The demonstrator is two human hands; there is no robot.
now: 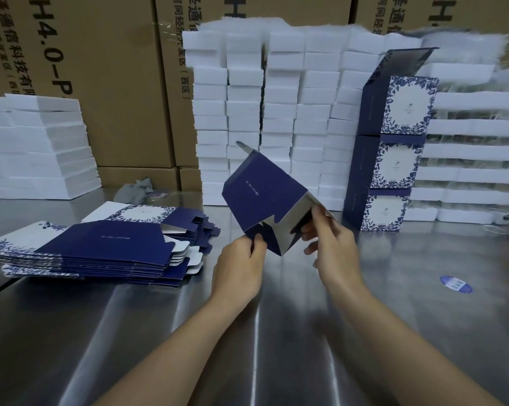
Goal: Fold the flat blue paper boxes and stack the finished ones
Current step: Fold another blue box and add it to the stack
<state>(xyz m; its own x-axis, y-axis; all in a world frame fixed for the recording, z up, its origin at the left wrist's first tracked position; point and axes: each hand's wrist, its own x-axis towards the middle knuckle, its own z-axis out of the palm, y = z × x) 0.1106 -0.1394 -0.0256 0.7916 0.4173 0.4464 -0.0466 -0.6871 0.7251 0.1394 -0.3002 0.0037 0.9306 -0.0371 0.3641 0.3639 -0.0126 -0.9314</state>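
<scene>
Here the half-opened blue box (pixel 259 194) is held tilted above the steel worktop (pixel 276 332). The left hand (pixel 238 268) pinches its lower corner, fingers (pixel 257 244) closed on the paper, and the right hand (pixel 332 247) pinches the silver flap at the right side. A pile of flat boxes (pixel 100 247) lies at the left, and three finished boxes (pixel 391 159) stand stacked at the right, just beside white foam blocks (pixel 247 112).

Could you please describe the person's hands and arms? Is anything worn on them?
The left hand and right hand are bare: no gloves, and no ring can be seen. The left forearm and right forearm are also bare, with no sleeve, watch or bracelet in view.
</scene>
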